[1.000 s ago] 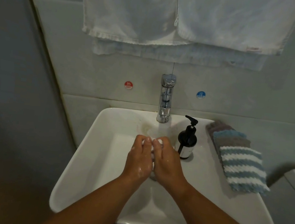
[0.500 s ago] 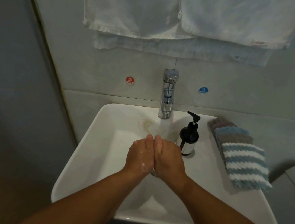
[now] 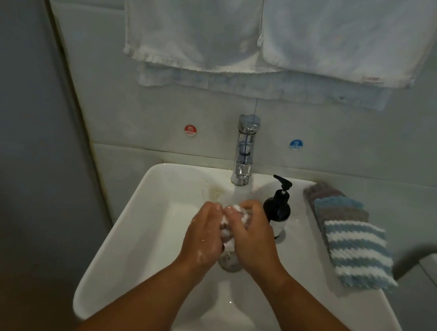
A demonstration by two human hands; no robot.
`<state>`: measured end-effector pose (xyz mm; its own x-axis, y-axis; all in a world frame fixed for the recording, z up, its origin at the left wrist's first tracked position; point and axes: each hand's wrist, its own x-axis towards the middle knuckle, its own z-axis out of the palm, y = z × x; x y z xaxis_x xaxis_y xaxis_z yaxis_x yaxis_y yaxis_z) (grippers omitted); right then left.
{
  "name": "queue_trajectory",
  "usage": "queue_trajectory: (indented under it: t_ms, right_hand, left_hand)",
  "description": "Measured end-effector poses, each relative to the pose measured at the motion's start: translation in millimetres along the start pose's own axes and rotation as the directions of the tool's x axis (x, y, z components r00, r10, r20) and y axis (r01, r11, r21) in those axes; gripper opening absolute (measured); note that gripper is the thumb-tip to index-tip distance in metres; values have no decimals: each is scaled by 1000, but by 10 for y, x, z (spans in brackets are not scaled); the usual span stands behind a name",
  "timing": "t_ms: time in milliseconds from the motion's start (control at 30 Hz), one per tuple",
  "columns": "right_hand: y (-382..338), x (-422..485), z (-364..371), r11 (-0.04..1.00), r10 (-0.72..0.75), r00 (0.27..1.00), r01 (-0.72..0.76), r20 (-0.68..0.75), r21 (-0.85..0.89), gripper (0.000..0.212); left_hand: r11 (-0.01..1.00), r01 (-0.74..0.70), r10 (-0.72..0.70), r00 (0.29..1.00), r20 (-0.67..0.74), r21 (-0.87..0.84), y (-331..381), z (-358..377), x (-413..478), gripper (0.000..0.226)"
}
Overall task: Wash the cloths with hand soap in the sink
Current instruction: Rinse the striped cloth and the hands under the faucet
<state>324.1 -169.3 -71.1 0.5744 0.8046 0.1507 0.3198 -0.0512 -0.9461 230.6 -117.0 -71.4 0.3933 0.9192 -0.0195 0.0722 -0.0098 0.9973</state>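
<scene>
Left hand (image 3: pixel 204 235): palm turned inward, sudsy, fingers and thumb gripping cloth (image 3: pixel 228 225).
Right hand (image 3: pixel 253 240): fingers curled over cloth from the right.
Cloth: bunched, soapy, between both hands above sink (image 3: pixel 128 231), below tap (image 3: pixel 244 152).

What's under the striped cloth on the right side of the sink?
More stacked cloths: grey, blue and brown-grey edges fan out behind the striped cloth. Their covered parts and the sink rim beneath them are hidden.

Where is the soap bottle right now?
Head view: the soap bottle stands upright on the sink ledge, right of the faucet, between the right hand and the stacked cloths.
</scene>
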Motion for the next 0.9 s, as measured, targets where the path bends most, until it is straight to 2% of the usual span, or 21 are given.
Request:
queue_trajectory:
  t_ms: [67, 133, 200, 300, 467, 600, 767, 900]
  right_hand:
    - [21, 25, -54, 985, 50, 997, -58, 52, 163, 41]
    - [24, 31, -66, 978, 63, 997, -70, 44, 194, 43]
    - [11, 39, -79, 981, 53, 999, -52, 1, 185, 41]
    - [-111, 68, -167, 997, 0, 1000, -1, 13, 82, 56]
    - [-325, 91, -399, 996, -68, 985, 76, 156, -49, 68]
    - [-389, 64, -482, 988, -48, 981, 74, 186, -133, 76]
    - [-453, 32, -512, 962, -56, 990, 88, 130, -259, 50]
    - [-470, 12, -501, 964, -60, 971, 116, 231, -239, 41]
  left_hand:
    - [997, -20, 19, 1000, -24, -69, 49, -83, 19, 25]
    - [992, -22, 21, 1000, -7, -124, 74, -146, 35, 16]
    - [987, -2, 9, 999, 41, -163, 84, -178, 25, 28]
    - [993, -7, 24, 989, 147, -118, 155, -217, -1, 36]
    - [988, -128, 99, 956, 277, 90, 307, -424, 62, 47]
    - [970, -209, 151, 918, 366, 123, 381, -566, 49, 34]
    - [978, -186, 131, 904, 407, 98, 376, -703, 44, 17]
    - [984, -147, 86, 891, 445, 105, 351, -776, 22, 29]
